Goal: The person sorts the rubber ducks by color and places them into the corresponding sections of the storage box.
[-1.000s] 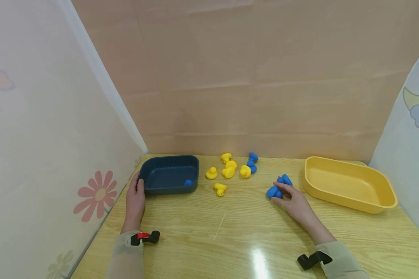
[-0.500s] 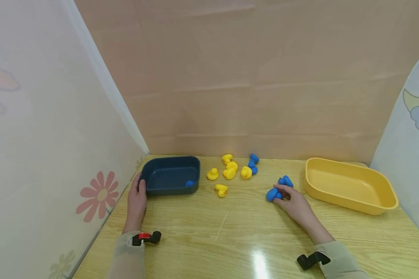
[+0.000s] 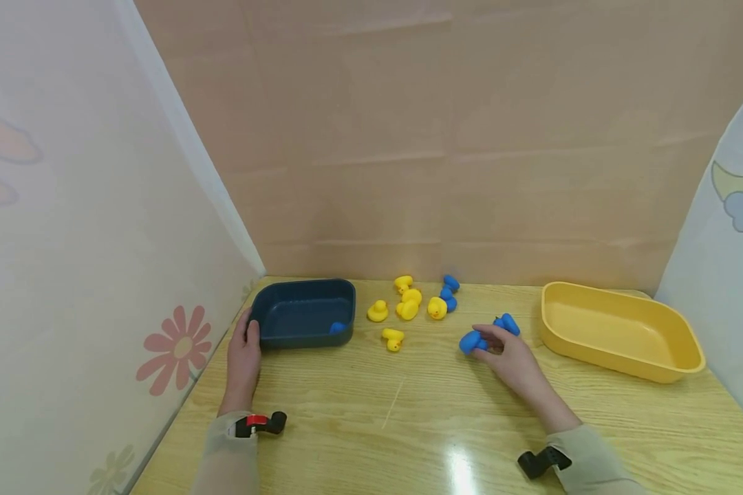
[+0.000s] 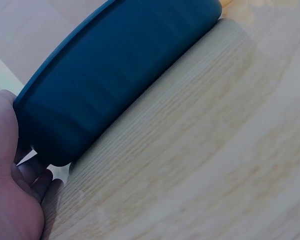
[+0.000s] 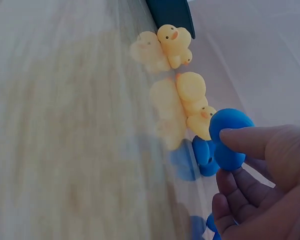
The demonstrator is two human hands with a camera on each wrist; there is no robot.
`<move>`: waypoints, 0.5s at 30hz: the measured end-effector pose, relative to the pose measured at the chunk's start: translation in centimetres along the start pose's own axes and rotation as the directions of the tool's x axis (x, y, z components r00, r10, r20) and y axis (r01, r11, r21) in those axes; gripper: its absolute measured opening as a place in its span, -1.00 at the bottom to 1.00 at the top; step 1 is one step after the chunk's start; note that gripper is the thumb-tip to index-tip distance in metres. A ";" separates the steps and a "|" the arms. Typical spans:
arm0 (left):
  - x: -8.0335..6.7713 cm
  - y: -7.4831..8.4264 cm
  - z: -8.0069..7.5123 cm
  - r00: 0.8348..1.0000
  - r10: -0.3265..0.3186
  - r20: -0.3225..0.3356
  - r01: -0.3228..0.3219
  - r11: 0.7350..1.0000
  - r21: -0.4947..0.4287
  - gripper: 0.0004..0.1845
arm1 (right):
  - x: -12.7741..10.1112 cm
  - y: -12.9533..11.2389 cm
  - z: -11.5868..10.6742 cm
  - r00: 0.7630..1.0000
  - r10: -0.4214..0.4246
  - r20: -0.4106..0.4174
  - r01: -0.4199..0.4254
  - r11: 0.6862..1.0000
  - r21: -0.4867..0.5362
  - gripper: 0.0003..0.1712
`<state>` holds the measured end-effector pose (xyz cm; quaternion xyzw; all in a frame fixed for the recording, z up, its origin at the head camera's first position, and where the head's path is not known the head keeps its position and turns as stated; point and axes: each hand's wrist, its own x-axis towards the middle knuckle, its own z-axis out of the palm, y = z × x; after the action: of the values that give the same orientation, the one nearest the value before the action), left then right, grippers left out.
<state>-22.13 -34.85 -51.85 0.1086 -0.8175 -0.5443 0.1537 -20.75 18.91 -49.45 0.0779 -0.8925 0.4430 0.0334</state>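
Your wood-grain bench [image 3: 334, 412] carries a bright glare [image 3: 461, 469] near you and runs back to a creased brown wall [image 3: 378, 137], with a flower-printed white wall [image 3: 117, 206] on its left. Your right hand [image 3: 515, 361] pinches a blue duck [image 3: 470, 342] just above the bench, while your left hand [image 3: 243, 357] curls round the left end of the dark blue tray [image 3: 303, 341].
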 end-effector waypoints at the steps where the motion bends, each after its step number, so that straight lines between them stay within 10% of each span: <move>1: 0.0 0.0 0.0 1.000 0.002 -0.003 -0.002 1.000 -0.001 -0.32 | 0.1 -0.3 0.2 1.000 -0.005 0.002 0.005 1.000 0.006 -0.44; 15: -0.1 0.0 0.0 1.000 0.000 0.006 0.000 1.000 -0.010 -0.31 | 2.8 -5.9 4.2 0.997 -0.055 0.063 0.047 0.992 0.119 -0.44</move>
<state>-22.05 -34.76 -51.84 0.1063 -0.8151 -0.5489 0.1520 -22.48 11.74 -46.99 0.1172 -0.8631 0.4911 0.0106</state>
